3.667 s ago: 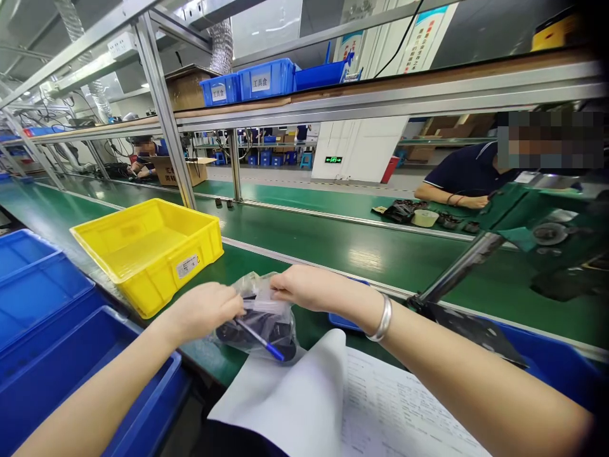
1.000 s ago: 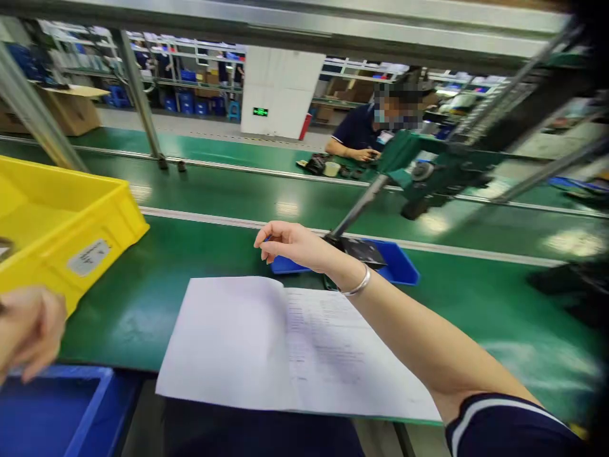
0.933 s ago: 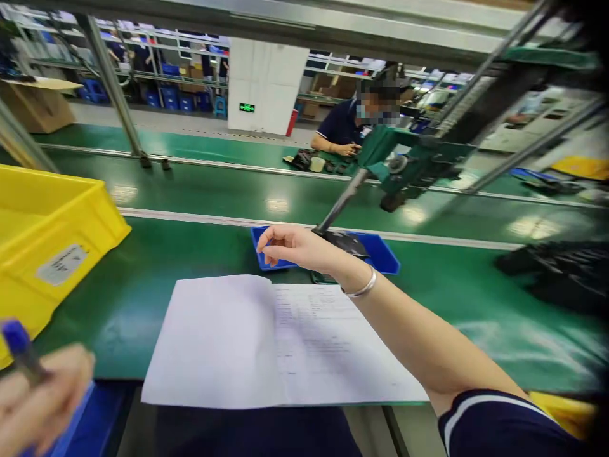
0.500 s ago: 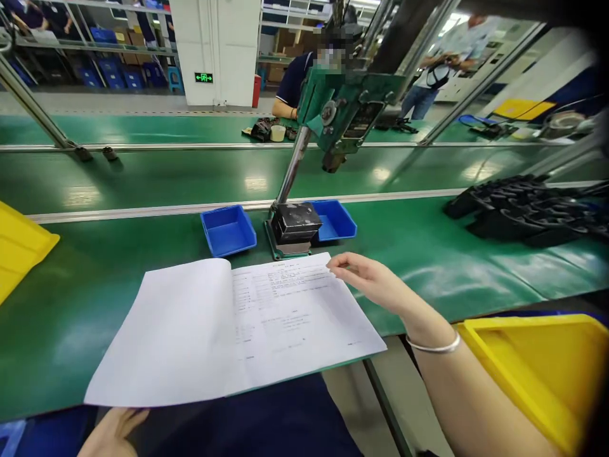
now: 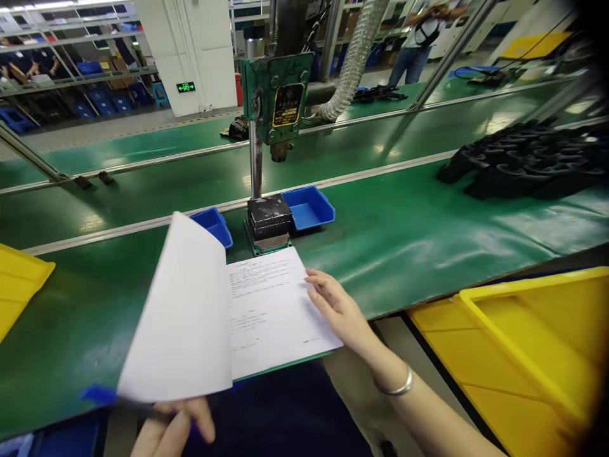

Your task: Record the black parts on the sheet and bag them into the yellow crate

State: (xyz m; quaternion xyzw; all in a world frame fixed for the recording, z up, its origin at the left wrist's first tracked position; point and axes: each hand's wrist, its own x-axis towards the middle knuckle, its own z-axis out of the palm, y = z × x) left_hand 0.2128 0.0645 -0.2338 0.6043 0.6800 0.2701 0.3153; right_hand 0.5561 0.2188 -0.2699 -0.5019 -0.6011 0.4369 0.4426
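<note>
A stapled-looking set of printed sheets (image 5: 266, 324) lies open on the green-topped bench. Its left leaf (image 5: 185, 317), blank on this side, stands raised and bent over. At the right edge of the printed page rests my right hand (image 5: 335, 308), fingers slightly apart and touching the paper; a silver bangle circles that wrist. Low in the view, my left hand (image 5: 176, 428) is closed around a dark pen-like stick (image 5: 143, 408) with a blurred blue end, just below the raised leaf's lower edge.
Behind the papers stands a green press (image 5: 280, 101) with a black block (image 5: 269, 212) at its base. Blue bins (image 5: 311, 209) flank it. Black parts (image 5: 528, 165) are piled at right. Yellow crates (image 5: 537, 355) stand lower right and far left. A person (image 5: 413, 54) stands beyond the benches.
The left leaf has lifted and swung rightward. My left hand has come up with the pen-like stick now showing. My right hand has slid down the page's right edge. The view has shifted.
</note>
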